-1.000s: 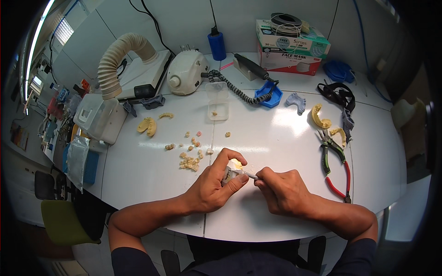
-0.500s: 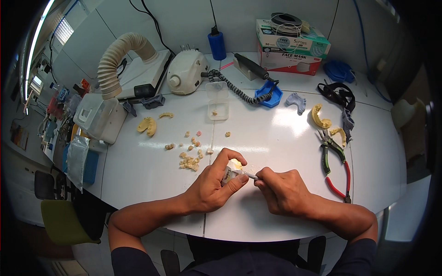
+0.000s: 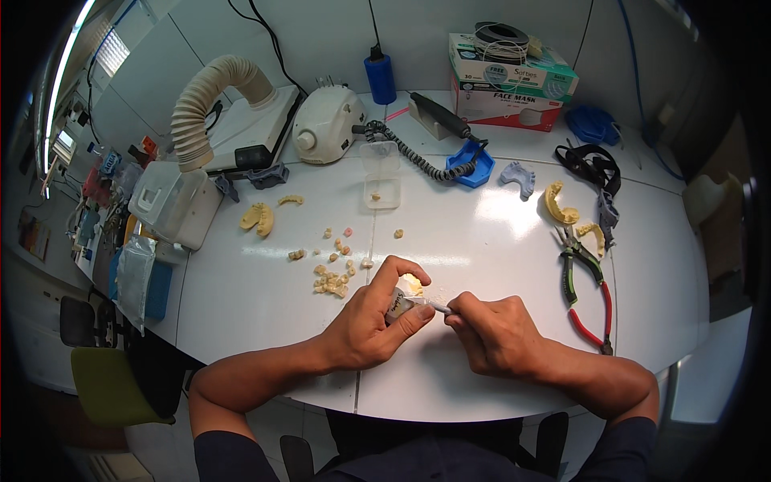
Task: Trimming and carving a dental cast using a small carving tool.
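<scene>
White bench carries the work near its front edge; the left hand grips a small pale dental cast between thumb and fingers, and the right hand is clenched around a thin tool whose tip meets the cast. Judged from the layout, work is partway: loose tooth pieces lie just beyond the left hand; pliers lie well apart at right; open surface remains between.

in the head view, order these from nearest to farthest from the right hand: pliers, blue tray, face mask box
1. pliers, just to the right of the right hand.
2. blue tray, farther back on the table, near centre.
3. face mask box, at the table's far edge.
</scene>
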Demonstrator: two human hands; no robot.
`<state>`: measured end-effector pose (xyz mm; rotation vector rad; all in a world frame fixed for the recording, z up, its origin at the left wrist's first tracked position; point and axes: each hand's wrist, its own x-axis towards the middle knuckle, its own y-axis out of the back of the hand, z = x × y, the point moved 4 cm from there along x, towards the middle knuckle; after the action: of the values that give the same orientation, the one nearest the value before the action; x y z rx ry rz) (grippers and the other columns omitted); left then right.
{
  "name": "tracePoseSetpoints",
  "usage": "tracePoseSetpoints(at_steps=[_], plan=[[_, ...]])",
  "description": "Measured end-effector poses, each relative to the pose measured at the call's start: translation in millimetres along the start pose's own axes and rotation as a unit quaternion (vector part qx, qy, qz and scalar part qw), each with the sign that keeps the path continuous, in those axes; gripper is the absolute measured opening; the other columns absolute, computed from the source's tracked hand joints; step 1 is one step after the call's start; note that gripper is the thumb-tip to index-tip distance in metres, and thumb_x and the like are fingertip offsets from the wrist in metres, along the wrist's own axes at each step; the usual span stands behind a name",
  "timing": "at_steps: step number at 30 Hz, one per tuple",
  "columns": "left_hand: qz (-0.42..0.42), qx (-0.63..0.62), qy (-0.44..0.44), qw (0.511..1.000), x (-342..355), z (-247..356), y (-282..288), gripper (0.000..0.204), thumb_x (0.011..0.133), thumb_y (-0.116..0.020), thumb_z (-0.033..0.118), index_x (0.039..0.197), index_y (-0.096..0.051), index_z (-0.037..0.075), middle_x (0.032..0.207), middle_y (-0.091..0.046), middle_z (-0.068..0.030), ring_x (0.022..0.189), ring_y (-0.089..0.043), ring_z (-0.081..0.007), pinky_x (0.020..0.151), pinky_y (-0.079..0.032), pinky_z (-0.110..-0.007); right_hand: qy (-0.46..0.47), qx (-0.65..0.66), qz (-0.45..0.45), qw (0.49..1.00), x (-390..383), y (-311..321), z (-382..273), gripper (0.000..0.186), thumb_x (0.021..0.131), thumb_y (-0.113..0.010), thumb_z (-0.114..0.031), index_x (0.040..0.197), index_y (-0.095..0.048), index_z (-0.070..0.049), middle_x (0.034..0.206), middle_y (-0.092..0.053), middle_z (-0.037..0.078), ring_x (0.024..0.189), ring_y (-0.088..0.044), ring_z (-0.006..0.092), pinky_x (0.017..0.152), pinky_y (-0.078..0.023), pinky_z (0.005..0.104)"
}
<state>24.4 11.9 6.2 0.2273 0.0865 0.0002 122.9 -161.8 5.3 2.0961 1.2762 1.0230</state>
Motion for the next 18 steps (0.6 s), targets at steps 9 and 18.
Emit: tracePoseSetpoints(at_steps=[9,18], plan=[[0.007,0.070,-0.024,0.997,0.7,-3.6,2.0,0.031,0.108,-0.063,0.018,0.131,-0.044,0.008,0.088,-0.052,0.0022,0.075,-0.045,-0.0040,0.067,-0.037,-0.023,0.000,-0.004,0.006,1.000,0.4,0.4,0.0,0.015,0.100,-0.068,-0.012,0.097,-0.056,-0.005,0.063,-0.064,0.009,0.048,-0.061,0.0300,0.044,-0.044,0.0405],[0.007,0.043,-0.030,0.999,-1.0,2.6,2.3,0.034,0.107,-0.064,0.017,0.132,-0.044,0.008,0.081,-0.053,0.0031,0.068,-0.044,-0.0037,0.061,-0.036,-0.023,0.011,0.011,0.004,1.000,0.5,1.3,-1.0,0.014,0.100,-0.068,-0.011,0.095,-0.056,-0.005,0.062,-0.062,0.008,0.047,-0.059,0.0299,0.044,-0.043,0.0403]])
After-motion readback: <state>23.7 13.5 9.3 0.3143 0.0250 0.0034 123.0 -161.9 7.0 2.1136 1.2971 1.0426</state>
